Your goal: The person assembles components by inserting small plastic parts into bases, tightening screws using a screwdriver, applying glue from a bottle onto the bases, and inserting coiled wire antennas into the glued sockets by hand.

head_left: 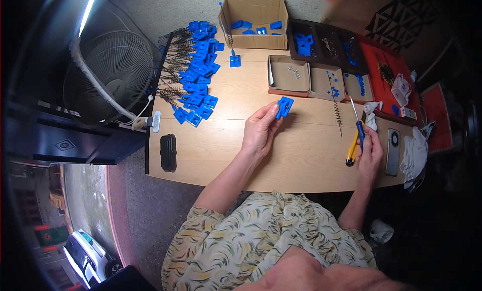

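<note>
- Your left hand (259,132) pinches a blue clip (284,107) between thumb and fingers, above the middle of the table (216,149).
- Your right hand (370,149) is closed around the handle of a screwdriver (360,132), its shaft slanting up and left toward the small trays.
- A yellow cutter (352,151) is just beside your right fingers; you cannot tell from here whether they touch it.
- Between your hands, nearer the right one, a dark spring (338,116) reaches down from the middle tray (324,68).
- Ahead of your left hand, a pile (201,72) of blue clips with springs covers the table's far left; one spring-fitted clip (235,60) lies apart, before the cardboard box (253,41).
- The left tray (279,75) holds small, pale metal parts.
- To your right lie a phone (393,152) and a white glove (414,155); a black case (168,153) lies at your left.
</note>
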### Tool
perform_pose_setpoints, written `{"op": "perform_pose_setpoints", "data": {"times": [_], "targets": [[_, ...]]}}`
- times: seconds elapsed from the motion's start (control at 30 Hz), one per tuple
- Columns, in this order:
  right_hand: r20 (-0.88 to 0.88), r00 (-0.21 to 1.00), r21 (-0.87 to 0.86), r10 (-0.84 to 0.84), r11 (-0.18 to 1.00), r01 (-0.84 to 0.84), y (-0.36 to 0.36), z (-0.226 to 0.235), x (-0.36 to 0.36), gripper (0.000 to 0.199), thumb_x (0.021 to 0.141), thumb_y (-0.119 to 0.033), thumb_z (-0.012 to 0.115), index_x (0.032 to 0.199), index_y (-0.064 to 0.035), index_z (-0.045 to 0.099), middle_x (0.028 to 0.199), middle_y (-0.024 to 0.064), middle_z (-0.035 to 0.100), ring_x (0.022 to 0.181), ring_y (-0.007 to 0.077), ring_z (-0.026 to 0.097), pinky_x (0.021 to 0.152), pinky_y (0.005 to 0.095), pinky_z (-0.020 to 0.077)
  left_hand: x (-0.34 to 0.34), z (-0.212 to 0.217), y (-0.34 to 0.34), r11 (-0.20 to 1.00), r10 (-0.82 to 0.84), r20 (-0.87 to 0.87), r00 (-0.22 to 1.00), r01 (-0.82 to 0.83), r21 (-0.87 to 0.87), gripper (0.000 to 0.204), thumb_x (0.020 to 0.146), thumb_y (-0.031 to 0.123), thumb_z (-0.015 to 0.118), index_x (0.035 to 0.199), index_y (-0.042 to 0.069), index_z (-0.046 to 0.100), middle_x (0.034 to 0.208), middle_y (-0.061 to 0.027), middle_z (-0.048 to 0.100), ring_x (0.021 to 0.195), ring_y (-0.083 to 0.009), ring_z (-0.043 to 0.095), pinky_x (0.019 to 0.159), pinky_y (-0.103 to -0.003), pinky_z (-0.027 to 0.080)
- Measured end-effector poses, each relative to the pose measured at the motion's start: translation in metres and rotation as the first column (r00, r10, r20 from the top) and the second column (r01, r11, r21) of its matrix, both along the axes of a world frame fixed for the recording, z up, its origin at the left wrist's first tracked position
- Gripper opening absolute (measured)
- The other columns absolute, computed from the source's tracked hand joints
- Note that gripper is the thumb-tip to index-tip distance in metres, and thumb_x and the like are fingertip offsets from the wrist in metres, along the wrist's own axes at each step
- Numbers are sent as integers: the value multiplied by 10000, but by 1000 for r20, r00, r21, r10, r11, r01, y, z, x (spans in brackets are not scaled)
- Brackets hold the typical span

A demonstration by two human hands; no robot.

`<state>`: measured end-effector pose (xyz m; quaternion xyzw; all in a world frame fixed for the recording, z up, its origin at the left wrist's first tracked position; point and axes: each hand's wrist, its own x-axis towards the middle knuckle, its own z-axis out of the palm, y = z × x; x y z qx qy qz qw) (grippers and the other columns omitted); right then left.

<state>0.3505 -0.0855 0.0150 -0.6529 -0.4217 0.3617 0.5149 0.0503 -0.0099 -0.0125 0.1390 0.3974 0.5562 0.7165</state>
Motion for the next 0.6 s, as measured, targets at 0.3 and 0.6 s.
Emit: {"op": "perform_pose_setpoints", "data": {"times": [0.3,0.6], "targets": [[43,969,164,243,955,-247,-4,19,-79,225,914,-50,743,1109,-12,637,862,-8,637,728,38,551,642,202,450,1,-2,-2,994,-48,-75,996,55,99,253,984,148,696,1209,33,700,1105,-45,730,954,-102,674,849,-231,559],[288,930,224,229,928,-298,-7,17,-79,179,910,-98,771,1023,9,683,782,0,622,682,59,533,603,227,450,3,-1,-4,992,-64,-112,992,75,100,256,989,147,689,1214,27,698,1084,-47,738,938,-98,683,849,-228,557]]}}
